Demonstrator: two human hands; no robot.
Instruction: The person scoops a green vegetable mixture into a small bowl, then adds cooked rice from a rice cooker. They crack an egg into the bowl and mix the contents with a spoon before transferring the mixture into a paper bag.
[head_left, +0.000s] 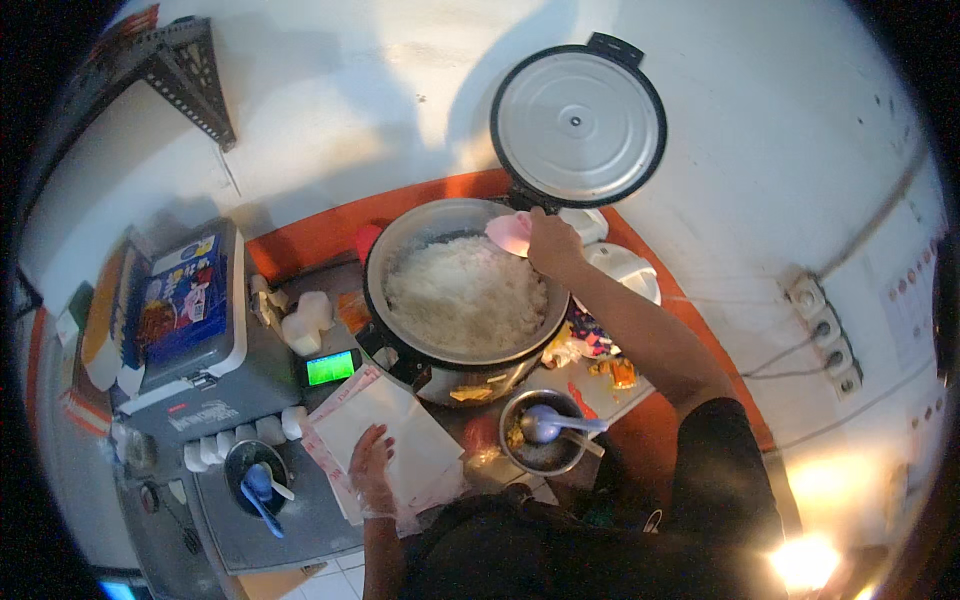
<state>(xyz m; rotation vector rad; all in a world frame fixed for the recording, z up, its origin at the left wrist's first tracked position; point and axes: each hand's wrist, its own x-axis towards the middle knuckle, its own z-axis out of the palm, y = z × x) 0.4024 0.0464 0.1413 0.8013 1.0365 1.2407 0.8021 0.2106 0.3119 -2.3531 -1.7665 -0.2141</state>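
A large round rice cooker pot (375, 300) stands with its metal lid (574, 124) raised behind it, and white cooked rice (465, 292) is heaped inside. At the pot's back right rim, my right hand (553, 244) grips a pink scoop (511, 232) over the rice. My left hand (373, 457) rests on a stack of white wrapping paper sheets (409, 427), fingers slightly curled and apart; clear plastic shows around its wrist. A metal bowl (544, 469) with a lavender ladle (547, 422) is near the pot's front right.
Left of the pot are a grey cooler box (217, 397), a lit phone (330, 369) and white wrapped bundles (306, 322). A dark bowl (240, 457) holds a blue spoon (261, 484). White plastic containers (622, 270) stand right of the pot. Power sockets (823, 330) hang on the wall.
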